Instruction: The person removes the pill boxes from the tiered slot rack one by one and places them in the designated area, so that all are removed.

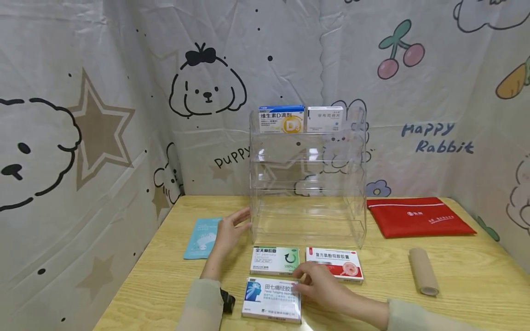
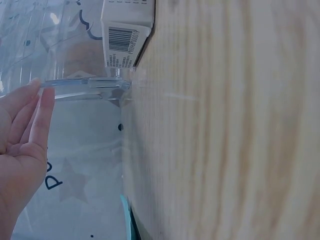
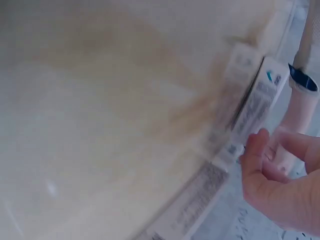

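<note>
My left hand (image 1: pixel 230 232) is at the left side of a clear acrylic tiered rack (image 1: pixel 308 236), its fingertips at the edge of the side panel. In the left wrist view, fairly straight fingers (image 2: pixel 42 117) meet that panel edge-on. My right hand (image 1: pixel 320 285) hovers with bent, parted fingers at the upper right corner of a white-and-blue medicine box (image 1: pixel 271 303). The fingertips overlap its edge. Behind that box lies a green-and-white medicine box (image 1: pixel 269 262). A red-and-white medicine box (image 1: pixel 343 262) is partly hidden by the right hand.
On the rack's top tier stand a vitamin D box (image 1: pixel 275 122) and a white medicine box (image 1: pixel 325 120). A teal packet (image 1: pixel 200 239) lies left of the rack. To the right are a red zip pouch (image 1: pixel 418 220) and a cardboard tube (image 1: pixel 423 271). Printed cloth hangs behind.
</note>
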Action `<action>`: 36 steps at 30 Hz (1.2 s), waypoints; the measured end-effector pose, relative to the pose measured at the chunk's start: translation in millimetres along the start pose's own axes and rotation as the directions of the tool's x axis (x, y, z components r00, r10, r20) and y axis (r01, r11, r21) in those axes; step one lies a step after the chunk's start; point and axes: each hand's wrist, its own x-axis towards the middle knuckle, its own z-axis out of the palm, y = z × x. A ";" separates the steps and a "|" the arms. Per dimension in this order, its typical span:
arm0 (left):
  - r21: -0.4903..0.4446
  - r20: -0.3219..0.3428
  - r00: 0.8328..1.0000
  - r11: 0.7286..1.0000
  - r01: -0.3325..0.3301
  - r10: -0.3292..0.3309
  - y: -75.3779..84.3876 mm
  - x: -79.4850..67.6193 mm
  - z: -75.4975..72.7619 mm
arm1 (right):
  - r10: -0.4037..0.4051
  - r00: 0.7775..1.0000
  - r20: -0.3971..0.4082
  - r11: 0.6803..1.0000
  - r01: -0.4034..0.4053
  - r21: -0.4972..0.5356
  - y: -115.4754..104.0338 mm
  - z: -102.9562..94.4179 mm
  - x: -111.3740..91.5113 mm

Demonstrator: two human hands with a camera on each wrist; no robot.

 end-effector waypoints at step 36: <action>0.001 -0.005 1.000 1.000 -0.019 0.019 -3.9 0.4 0.3 | -0.440 0.673 -0.594 0.876 0.177 -0.448 -32.1 -201.2 115.6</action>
